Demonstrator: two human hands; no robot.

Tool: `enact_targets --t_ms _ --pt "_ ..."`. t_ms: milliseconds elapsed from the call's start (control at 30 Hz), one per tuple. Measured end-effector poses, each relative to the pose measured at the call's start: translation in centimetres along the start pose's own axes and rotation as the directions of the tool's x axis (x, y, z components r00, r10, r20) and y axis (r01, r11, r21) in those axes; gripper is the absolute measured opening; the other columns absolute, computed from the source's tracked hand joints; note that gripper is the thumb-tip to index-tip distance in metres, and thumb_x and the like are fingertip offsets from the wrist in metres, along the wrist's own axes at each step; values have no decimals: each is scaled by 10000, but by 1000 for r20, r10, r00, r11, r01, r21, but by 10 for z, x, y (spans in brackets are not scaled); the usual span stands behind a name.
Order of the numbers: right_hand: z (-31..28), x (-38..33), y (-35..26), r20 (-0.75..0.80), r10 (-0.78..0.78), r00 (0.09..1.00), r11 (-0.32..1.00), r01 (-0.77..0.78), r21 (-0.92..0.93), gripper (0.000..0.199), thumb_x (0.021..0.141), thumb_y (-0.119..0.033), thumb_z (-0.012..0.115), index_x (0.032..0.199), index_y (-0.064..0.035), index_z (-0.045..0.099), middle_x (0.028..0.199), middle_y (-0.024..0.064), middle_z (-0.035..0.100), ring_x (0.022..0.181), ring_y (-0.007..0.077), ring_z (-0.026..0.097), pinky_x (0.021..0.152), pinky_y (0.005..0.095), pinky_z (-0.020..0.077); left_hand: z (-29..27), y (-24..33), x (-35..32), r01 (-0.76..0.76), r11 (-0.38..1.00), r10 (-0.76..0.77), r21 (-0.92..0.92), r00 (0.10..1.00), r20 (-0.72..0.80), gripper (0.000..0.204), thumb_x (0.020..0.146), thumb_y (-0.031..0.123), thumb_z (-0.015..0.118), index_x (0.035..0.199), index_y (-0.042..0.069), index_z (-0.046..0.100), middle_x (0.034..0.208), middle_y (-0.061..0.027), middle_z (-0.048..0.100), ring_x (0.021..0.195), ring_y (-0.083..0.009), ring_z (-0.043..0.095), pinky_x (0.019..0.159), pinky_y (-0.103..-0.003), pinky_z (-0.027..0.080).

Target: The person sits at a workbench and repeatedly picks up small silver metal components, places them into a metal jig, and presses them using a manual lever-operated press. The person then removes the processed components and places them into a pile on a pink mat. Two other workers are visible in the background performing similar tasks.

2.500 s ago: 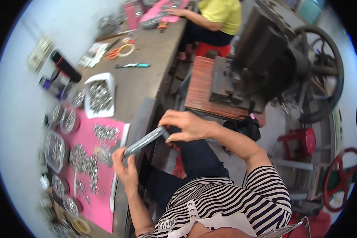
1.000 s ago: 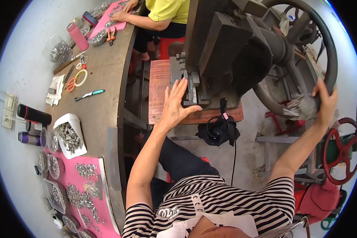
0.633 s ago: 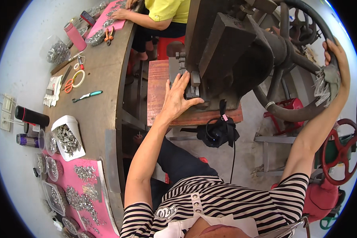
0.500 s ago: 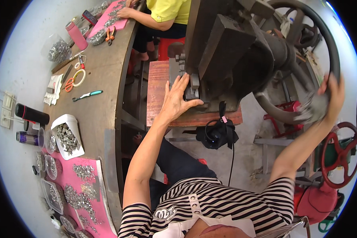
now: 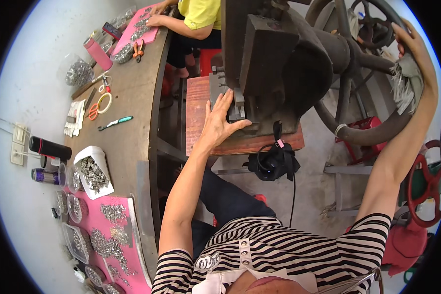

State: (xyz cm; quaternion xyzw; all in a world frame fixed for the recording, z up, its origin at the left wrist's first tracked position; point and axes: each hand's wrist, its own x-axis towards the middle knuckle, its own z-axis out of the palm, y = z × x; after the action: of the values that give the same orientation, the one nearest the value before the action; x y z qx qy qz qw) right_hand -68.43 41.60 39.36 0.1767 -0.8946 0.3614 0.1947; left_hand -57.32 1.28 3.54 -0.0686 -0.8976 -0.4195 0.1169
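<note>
My left hand (image 5: 217,120) rests with thumb and fingers spread at the base of a dark hand press (image 5: 272,59), beside the small metal die block (image 5: 236,113) under its ram. Anything beneath the palm is hidden. High on the right, my right hand (image 5: 416,46) is closed over the rim of the press's big handwheel (image 5: 365,134), my arm stretched far out. A grey frayed cloth (image 5: 408,81) hangs on the rim by my wrist. The press stands on a reddish wooden stand (image 5: 198,115).
On the left, a workbench (image 5: 127,105) carries a white tub (image 5: 103,191) of small metal parts, a pink mat (image 5: 138,245) with loose parts, scissors (image 5: 93,111) and a green-handled tool (image 5: 116,122). A co-worker in a yellow top (image 5: 198,14) sits beyond. A black bag-like object (image 5: 274,161) hangs below the stand.
The handwheel has turned, and my right hand with the cloth has moved up and away along its circle. My left hand keeps its place by the die. The whole view has shifted slightly.
</note>
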Motion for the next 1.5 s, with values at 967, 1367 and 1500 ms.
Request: enact_targets --t_ms 967,1367,1500 --pt "7 -19 14 -436 -385 813 922 320 -218 358 1060 -182 632 1374 -8 627 1260 156 679 1135 207 655 1008 313 509 -29 4 8 -196 938 233 286 967 -99 370 850 251 817 1173 102 714 1144 -108 598 1166 -324 541 1069 -478 350" --pt "235 -184 -204 -256 -917 305 -98 451 887 135 798 -88 778 929 -66 799 1023 129 732 856 284 712 730 365 576 -72 28 -184 117 949 60 292 843 -534 274 845 132 765 1096 56 688 1056 -115 666 1032 -333 614 950 -459 415" --pt "232 -191 -268 -496 -865 77 -453 306 838 134 873 -65 701 965 -19 786 1001 150 735 854 263 717 734 360 584 -96 60 -289 423 859 -74 289 661 -747 270 827 90 765 1082 44 688 1050 -122 677 1031 -333 622 946 -454 421"
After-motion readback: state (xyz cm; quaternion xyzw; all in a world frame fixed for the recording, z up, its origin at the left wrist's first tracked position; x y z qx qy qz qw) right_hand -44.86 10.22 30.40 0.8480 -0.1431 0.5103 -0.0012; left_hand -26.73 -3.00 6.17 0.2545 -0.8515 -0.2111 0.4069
